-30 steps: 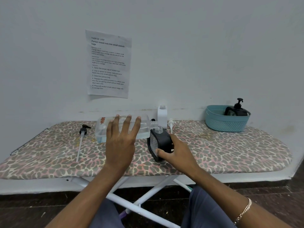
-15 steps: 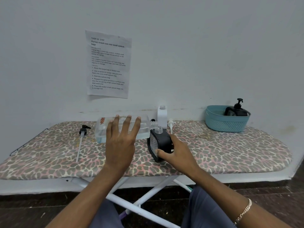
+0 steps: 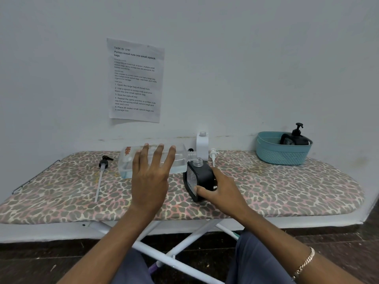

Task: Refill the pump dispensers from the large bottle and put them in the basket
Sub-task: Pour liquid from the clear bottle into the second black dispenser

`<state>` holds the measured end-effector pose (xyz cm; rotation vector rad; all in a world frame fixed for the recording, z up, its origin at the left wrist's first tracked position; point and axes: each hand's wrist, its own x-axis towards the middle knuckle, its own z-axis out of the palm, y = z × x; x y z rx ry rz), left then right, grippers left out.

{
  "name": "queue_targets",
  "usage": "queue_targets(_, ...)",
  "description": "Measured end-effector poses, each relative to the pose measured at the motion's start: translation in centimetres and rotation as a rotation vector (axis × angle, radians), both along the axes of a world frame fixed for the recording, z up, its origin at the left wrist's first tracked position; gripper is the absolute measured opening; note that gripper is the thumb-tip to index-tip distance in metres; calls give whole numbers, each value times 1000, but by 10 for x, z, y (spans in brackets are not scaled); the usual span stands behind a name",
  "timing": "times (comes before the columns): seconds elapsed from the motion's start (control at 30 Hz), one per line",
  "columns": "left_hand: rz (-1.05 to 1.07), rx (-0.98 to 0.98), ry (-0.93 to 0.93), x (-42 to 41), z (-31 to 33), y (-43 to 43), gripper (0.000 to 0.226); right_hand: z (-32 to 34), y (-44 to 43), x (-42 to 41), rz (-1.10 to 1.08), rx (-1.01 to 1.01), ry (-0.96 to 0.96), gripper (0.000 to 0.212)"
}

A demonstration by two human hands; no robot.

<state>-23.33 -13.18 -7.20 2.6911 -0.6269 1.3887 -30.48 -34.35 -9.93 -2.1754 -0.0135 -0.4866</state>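
Note:
The large clear bottle [image 3: 127, 160] lies on its side over the ironing board, its open neck pointing right at the mouth of a black pump dispenser body [image 3: 202, 175]. My left hand [image 3: 150, 177] lies over the bottle's near side with fingers spread across it. The black dispenser has no pump and leans left towards the neck, with my right hand [image 3: 219, 191] gripping it. A teal basket [image 3: 283, 154] at the back right holds another black dispenser [image 3: 295, 138] with its pump fitted.
A black pump head with a long tube [image 3: 103, 162] lies on the left of the board. An open white bottle [image 3: 202, 143] stands by the wall, a white pump [image 3: 213, 155] beside it. A paper sheet [image 3: 135, 80] hangs on the wall.

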Motion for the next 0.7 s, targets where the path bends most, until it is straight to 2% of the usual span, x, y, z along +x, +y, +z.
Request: queue_targets(0.7, -2, 3, -14, -1, 2, -1, 76, 2, -2, 0, 15, -21, 0, 55)
